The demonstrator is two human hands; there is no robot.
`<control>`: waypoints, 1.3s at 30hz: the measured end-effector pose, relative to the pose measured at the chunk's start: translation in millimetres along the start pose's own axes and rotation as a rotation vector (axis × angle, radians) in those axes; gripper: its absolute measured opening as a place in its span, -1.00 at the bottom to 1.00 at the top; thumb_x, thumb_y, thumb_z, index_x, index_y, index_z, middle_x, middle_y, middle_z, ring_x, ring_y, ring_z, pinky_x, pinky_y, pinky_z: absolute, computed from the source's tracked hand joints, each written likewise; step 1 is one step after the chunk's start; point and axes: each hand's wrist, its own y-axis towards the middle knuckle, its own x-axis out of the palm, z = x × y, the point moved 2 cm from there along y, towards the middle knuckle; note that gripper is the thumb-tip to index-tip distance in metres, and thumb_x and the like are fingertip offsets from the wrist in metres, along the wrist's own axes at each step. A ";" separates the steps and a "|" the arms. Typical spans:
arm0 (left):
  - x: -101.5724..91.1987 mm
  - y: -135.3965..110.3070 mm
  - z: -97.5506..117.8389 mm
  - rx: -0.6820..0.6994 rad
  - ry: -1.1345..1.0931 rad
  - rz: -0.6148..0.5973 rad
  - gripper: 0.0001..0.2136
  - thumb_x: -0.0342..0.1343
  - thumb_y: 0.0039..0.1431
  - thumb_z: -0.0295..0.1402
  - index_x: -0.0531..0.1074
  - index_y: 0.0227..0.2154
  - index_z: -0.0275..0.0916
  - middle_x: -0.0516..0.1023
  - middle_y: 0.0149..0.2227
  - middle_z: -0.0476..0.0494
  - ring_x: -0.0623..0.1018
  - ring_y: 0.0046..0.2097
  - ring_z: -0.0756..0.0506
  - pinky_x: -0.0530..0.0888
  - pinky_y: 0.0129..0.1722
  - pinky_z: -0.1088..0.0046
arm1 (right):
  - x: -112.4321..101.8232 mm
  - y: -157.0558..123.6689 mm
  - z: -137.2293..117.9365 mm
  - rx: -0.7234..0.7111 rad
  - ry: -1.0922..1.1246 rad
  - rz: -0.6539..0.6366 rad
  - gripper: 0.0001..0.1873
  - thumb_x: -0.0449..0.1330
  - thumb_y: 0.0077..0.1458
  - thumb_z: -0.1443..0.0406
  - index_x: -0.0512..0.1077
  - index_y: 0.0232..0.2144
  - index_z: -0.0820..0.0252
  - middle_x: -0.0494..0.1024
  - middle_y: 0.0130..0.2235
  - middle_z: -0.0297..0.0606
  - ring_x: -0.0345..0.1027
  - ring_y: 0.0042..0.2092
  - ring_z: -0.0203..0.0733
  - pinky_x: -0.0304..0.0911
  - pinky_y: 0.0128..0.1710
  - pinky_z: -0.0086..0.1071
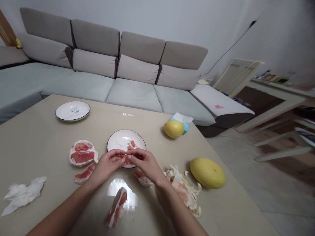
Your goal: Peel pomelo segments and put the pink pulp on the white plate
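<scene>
Over the near part of a white dark-rimmed plate [116,141], my left hand [109,164] and my right hand [145,162] meet with fingers curled in. Both pinch a small piece of red pomelo flesh [127,160], partly covered by the fingers. Farther back on that plate lie a few red flesh pieces [133,144]. Left of my left hand rests an opened, peeled pomelo portion [82,154], with a loose segment [85,174] in front of it. Another segment [117,207] lies between my forearms. Below my right hand sits a segment or its membrane [142,179].
A pile of peel and membrane [185,193] lies right of my right forearm, beside a whole yellow pomelo [207,173]. Behind are another yellow fruit [173,128] and a tissue pack [187,122]. Crumpled tissue [24,193] and a second plate [66,112] are left. A sofa [133,90] borders the table.
</scene>
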 end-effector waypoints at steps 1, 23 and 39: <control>-0.3 0.3 -0.2 0.003 0.003 0.005 -0.69 0.30 0.01 -0.26 0.48 -0.19 -0.28 0.63 -0.29 -0.17 0.61 -0.21 -0.12 0.48 -0.07 0.31 | 0.4 0.4 0.6 0.011 0.024 -0.006 -0.76 0.31 0.00 0.13 0.58 -0.31 0.14 0.60 -0.42 -0.25 0.45 -0.04 -0.05 0.20 0.08 -0.10; -3.7 -3.3 13.0 0.185 0.400 0.182 -0.83 0.10 0.16 -0.26 0.50 -0.28 -0.21 0.51 -0.36 -0.04 0.41 -0.49 0.00 0.35 -0.43 0.49 | 0.2 40.9 22.3 -0.135 -0.821 -0.015 -0.77 0.26 -0.15 0.53 0.58 -0.48 0.12 0.59 -0.39 -0.28 0.42 -0.09 -0.03 0.17 -0.07 -0.25; 0.7 -48.3 0.3 0.241 0.900 -0.064 -0.79 0.00 0.19 -0.37 0.53 -0.20 -0.16 0.54 -0.19 -0.17 0.52 -0.17 -0.17 0.42 -0.15 0.32 | 8.7 -45.6 41.5 -0.131 -1.254 0.068 -0.84 0.17 0.11 0.41 0.54 -0.43 0.20 0.58 -0.34 -0.14 0.38 -0.26 -0.07 0.08 -0.29 -0.31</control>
